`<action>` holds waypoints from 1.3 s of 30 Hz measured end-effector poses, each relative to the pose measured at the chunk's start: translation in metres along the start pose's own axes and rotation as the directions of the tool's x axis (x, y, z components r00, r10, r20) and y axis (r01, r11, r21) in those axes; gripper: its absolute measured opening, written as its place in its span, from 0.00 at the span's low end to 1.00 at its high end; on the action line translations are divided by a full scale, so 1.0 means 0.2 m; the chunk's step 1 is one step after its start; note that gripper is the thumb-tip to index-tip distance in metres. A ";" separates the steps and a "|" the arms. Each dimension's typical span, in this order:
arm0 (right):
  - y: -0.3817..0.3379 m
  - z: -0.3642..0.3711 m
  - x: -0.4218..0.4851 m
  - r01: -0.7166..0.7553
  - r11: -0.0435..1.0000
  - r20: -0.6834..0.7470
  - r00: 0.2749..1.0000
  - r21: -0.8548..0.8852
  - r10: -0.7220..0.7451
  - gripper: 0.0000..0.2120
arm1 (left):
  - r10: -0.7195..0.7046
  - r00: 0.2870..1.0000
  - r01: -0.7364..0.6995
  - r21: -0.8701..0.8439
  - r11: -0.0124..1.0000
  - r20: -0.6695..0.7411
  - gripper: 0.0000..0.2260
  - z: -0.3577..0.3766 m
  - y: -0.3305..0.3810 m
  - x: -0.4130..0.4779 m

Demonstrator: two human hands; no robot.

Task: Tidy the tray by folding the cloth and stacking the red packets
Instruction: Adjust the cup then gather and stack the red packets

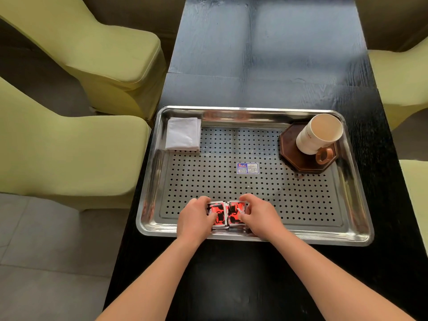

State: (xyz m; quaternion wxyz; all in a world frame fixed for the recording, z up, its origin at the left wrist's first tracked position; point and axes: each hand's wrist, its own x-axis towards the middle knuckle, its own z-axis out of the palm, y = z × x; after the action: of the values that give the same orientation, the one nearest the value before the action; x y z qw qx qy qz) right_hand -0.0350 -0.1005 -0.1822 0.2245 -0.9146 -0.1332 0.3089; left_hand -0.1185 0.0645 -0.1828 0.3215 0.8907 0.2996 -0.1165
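Two small piles of red packets (228,214) with black and white print lie side by side at the near edge of the perforated steel tray (254,238). My left hand (196,218) grips the left pile and my right hand (256,216) grips the right pile, fingers curled over their outer edges. The piles touch in the middle. A white cloth (183,133), folded into a neat rectangle, lies in the tray's far left corner.
A white mug (318,133) with a wooden handle stands on a dark octagonal coaster (298,158) in the tray's far right corner. A blue label (247,168) is stuck mid-tray. The tray rests on a black table (266,54), with yellow-green chairs (92,49) on both sides.
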 end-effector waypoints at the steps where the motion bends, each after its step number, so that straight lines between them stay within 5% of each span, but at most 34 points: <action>1: 0.00 0.00 0.00 0.006 1.000 -0.003 1.000 -0.013 -0.006 0.20 | 0.001 1.000 -0.001 -0.006 1.000 -0.001 0.16 0.00 0.00 0.00; 23: -0.10 0.07 0.06 -0.147 0.981 -0.100 0.986 -0.123 0.135 0.17 | -0.005 0.999 0.009 -0.084 0.996 0.041 0.22 0.03 -0.01 0.03; 39: -0.03 0.06 0.01 -0.125 0.991 -0.120 0.984 0.039 0.129 0.17 | -0.026 0.999 0.028 -0.137 0.990 0.021 0.22 0.01 -0.03 0.02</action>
State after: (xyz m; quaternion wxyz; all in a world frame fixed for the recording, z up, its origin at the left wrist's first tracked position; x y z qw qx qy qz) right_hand -0.0419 -0.0893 -0.1893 0.2265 -0.9348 -0.0557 0.2679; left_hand -0.1192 0.0677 -0.1893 0.3832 0.8612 0.3159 -0.1084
